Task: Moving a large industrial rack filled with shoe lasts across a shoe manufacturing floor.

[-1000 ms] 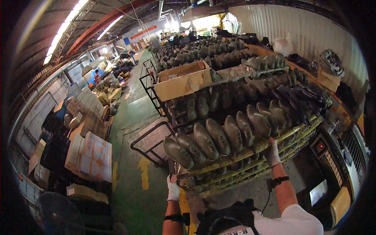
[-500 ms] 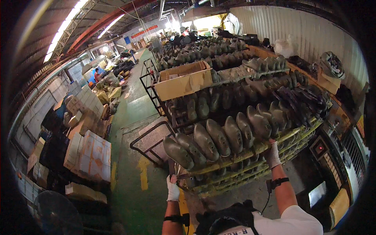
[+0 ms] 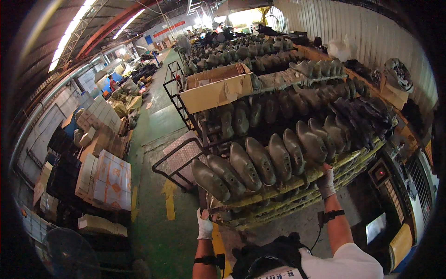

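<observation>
A rack [image 3: 290, 185] with several tiers and yellowish shelf edges stands right in front of me. Along its top shelf lean several dark, olive-brown shoe lasts [image 3: 261, 160] in a row, with a pile of dark, flat pieces [image 3: 360, 122] at the right end. My left hand [image 3: 204, 225], in a white glove, is closed at the rack's near left corner post. Farther right, my right hand [image 3: 326, 183], also gloved, grips the edge of the top shelf, just under the lasts. Its fingers are partly hidden by the shelf edge.
Left of the rack stands a platform trolley [image 3: 179, 160] with a black tube handle. Behind are more racks of lasts and an open cardboard box [image 3: 216, 95]. Stacked cartons [image 3: 111, 181] line the left side of the green aisle [image 3: 153, 223]. A barred metal frame [image 3: 420, 174] stands at the right.
The view has shifted slightly: the racks behind and the trolley sit a little farther left. Both hands keep their hold on the rack.
</observation>
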`<state>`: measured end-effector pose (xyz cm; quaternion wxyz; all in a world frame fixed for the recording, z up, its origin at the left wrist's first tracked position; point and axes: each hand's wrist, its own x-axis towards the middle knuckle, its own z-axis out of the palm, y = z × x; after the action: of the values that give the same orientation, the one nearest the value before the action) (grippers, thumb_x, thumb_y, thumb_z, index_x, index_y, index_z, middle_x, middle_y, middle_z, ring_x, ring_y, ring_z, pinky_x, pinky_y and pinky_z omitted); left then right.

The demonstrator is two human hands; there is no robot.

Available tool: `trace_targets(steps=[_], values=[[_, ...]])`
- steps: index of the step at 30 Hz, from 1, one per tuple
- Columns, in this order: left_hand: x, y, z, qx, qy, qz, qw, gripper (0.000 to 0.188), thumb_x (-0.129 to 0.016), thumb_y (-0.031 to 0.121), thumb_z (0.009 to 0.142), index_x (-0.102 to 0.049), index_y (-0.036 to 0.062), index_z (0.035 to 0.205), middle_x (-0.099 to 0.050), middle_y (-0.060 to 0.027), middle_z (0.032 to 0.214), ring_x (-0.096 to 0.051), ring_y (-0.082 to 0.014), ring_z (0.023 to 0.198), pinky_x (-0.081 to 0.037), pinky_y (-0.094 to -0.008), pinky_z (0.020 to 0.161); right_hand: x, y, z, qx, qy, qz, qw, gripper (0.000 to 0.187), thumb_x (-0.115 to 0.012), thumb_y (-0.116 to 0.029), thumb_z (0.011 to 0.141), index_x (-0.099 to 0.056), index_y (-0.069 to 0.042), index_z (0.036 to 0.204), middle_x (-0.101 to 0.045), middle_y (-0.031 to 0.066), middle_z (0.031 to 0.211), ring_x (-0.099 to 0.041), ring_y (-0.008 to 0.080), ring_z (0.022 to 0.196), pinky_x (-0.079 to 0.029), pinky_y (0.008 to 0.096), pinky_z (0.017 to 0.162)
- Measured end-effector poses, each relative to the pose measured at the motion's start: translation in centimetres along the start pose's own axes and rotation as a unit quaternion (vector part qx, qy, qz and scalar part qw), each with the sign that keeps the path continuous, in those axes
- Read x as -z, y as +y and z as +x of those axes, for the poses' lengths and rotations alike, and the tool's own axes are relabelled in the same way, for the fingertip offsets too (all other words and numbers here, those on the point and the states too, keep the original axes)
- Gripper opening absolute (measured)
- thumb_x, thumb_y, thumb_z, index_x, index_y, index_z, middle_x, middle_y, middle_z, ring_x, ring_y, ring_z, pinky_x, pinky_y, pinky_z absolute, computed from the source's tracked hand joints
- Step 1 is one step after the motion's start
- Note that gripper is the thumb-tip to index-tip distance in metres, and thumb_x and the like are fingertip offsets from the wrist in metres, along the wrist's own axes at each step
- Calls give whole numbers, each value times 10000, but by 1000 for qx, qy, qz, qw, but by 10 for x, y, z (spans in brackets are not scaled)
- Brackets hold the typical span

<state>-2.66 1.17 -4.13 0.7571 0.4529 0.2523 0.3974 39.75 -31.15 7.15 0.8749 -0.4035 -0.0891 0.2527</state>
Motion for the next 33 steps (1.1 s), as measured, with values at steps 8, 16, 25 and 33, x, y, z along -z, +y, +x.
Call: trace_targets(steps=[8,16,25,33], values=[[15,-15,2,-48,43,83,994,528,-714,93,713,-414,61,1146,-512,-36,1035,-525,-159,906,-446,-302,781,39,21,19,209,-64,-409,886,375,-543,-270,801,-551,-21,1082,-593,105,1022,-545,233,983,-448,374,832],[29,-14,4,17,-9,50,999,467,-656,34,745,-423,95,1144,-497,-31,1058,-517,-171,934,-461,-325,775,24,8,18,-17,-38,35,999,421,-543,-229,803,-510,-8,1160,-555,121,1144,-541,251,1011,-449,374,873],[15,-13,7,77,49,-38,995,379,-659,295,793,-469,113,1066,-530,-14,861,-518,-135,667,-464,-282,542,48,21,29,-24,-34,38,998,473,-553,-347,801,-532,-42,1160,-562,103,1140,-531,257,1038,-438,396,886],[-60,43,-11,-21,-25,35,999,451,-665,427,769,-495,84,1007,-544,-1,766,-499,-105,576,-404,-245,477,20,6,5,-16,-32,62,997,461,-580,-377,784,-554,-64,1122,-575,68,1108,-514,246,1058,-380,411,943]])
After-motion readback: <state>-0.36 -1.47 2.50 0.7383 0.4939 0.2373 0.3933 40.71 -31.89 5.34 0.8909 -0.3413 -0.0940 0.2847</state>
